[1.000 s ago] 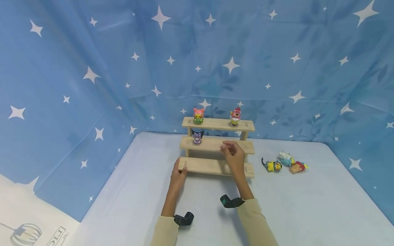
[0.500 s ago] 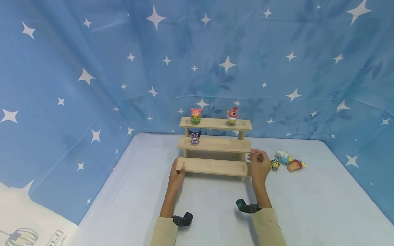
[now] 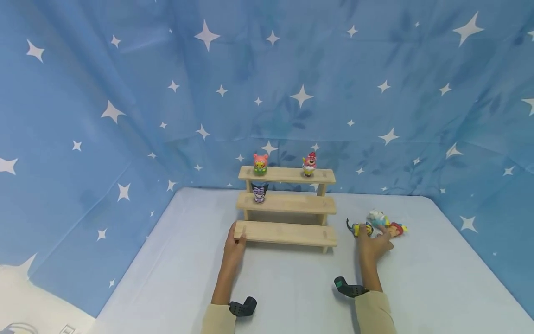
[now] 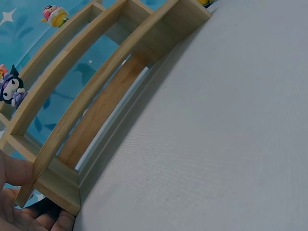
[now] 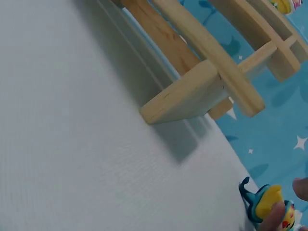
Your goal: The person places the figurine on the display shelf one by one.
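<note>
1. We see the left hand [image 3: 234, 245] gripping the left end of the bottom shelf of the wooden rack [image 3: 288, 232]; in its wrist view the thumb shows beside the board's end and the other fingers go partly into shadow below, so we cannot follow all the fingertips.
2. We find the right hand [image 3: 374, 246] over the yellow-and-teal figurine [image 5: 267, 202], which lies on the white table [image 3: 292, 287] to the right of the rack. Thumb and forefinger are spread apart rather than closed; we cannot tell whether either touches it.
3. In the right wrist view that hand is cut off by the frame edge, leaving only fingertips, one of them covering part of the figurine.
4. Just beyond the fingers we make out a white-and-blue figurine [image 3: 377, 217] and a red-topped figurine [image 3: 396, 228], the latter partly hidden by the hand; whether these two touch we cannot say.
5. On the top shelf stand a pink figurine [image 3: 260, 164] at the left and a red-hatted figurine [image 3: 309, 164] towards the right; the left wrist view cuts off most of the pink one.
6. We see a black-and-purple figurine [image 3: 259, 193] on the middle shelf, left side, its face too small to read from the head view.
</note>
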### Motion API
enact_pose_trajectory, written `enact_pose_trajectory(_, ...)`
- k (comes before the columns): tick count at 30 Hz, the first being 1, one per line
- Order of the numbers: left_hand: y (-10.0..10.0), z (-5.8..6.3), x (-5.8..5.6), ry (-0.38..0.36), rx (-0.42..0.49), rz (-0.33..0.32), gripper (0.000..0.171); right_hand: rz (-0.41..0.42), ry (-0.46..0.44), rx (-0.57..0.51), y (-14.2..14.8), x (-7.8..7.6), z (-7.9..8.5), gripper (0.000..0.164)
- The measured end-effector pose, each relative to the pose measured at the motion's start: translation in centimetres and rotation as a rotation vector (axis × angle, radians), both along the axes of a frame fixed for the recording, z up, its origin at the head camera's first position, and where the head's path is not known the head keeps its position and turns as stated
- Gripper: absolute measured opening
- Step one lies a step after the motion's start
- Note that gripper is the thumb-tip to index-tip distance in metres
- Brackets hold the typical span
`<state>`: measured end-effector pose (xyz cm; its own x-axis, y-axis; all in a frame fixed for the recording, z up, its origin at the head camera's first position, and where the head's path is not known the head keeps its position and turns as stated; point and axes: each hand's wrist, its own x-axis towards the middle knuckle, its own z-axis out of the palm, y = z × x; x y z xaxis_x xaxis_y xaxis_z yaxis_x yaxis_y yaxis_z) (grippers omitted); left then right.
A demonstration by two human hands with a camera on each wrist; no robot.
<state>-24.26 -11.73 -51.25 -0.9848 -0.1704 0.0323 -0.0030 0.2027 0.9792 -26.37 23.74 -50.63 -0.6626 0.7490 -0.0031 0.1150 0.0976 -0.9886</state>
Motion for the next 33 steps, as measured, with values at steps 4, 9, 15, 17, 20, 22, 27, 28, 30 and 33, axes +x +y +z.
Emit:
enact_pose_trajectory(4, -0.1, -0.2, 0.0, 0.006, 0.018, -0.009, 0.058, 0.070, -0.062, 0.017, 0.3, 0.1, -0.5, 0.076)
enact_pose_trajectory(9, 0.0, -0.2, -0.1, 0.009, 0.030, -0.013, 0.058, 0.094, -0.082, 0.059, 0.6, -0.2, -0.8, 0.075)
enact_pose_trajectory(15, -0.1, 0.1, 0.0, 0.004, 0.042, -0.007, 0.058, 0.123, -0.102, 0.077, 0.7, -0.6, -0.9, 0.074)
enact_pose_trajectory(17, -0.1, 0.1, 0.1, -0.001, 0.050, -0.011, 0.058, 0.128, -0.110, 0.090, 0.7, -0.6, -1.0, 0.074)
enact_pose_trajectory(20, -0.1, 0.0, 0.4, -0.007, 0.057, -0.014, 0.059, 0.133, -0.122, 0.111, 0.9, -0.5, -1.2, 0.074)
enact_pose_trajectory(22, 0.0, 0.0, 0.6, -0.007, 0.056, -0.012, 0.059, 0.137, -0.129, 0.127, 0.9, -0.4, -1.3, 0.074)
enact_pose_trajectory(27, 0.2, 0.1, 0.8, -0.006, 0.058, -0.005, 0.059, 0.142, -0.147, 0.153, 1.0, -0.1, -1.7, 0.075)
enact_pose_trajectory(28, 0.2, 0.1, 0.8, -0.007, 0.059, -0.005, 0.058, 0.142, -0.145, 0.154, 0.9, -0.1, -1.7, 0.075)
enact_pose_trajectory(30, 0.2, 0.1, 0.6, -0.006, 0.057, -0.006, 0.058, 0.140, -0.141, 0.157, 0.9, -0.3, -1.7, 0.075)
enact_pose_trajectory(33, 0.1, 0.1, 0.3, -0.007, 0.052, -0.008, 0.058, 0.135, -0.133, 0.160, 0.8, -0.6, -1.5, 0.075)
